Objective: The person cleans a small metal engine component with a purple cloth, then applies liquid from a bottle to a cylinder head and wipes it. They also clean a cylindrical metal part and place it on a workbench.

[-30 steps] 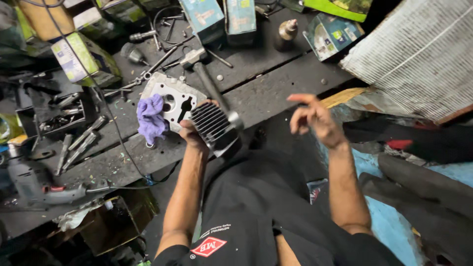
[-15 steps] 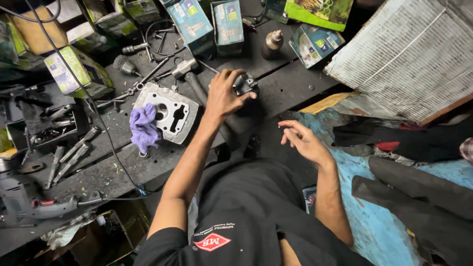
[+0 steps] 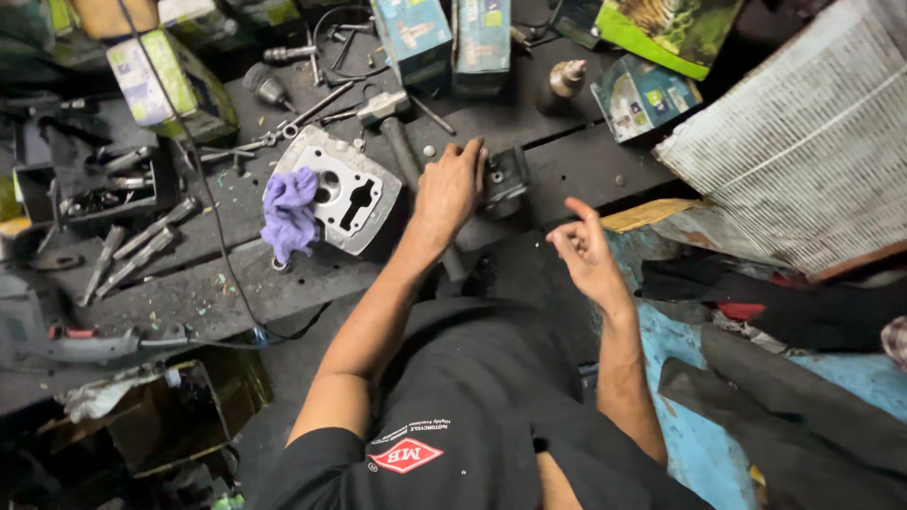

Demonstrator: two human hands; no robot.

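Cluttered table [image 3: 567, 175]: left hand [image 3: 449, 189] spread, pressing on dark engine part [image 3: 505, 179]; right hand [image 3: 586, 250] hovering loosely open.

Dim overhead light, dark corners, edges slightly blurred.

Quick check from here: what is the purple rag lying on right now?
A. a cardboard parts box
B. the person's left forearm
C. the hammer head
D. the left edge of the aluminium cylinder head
D: the purple rag drapes over the left edge of the aluminium cylinder head on the dark bench, apart from the left hand.
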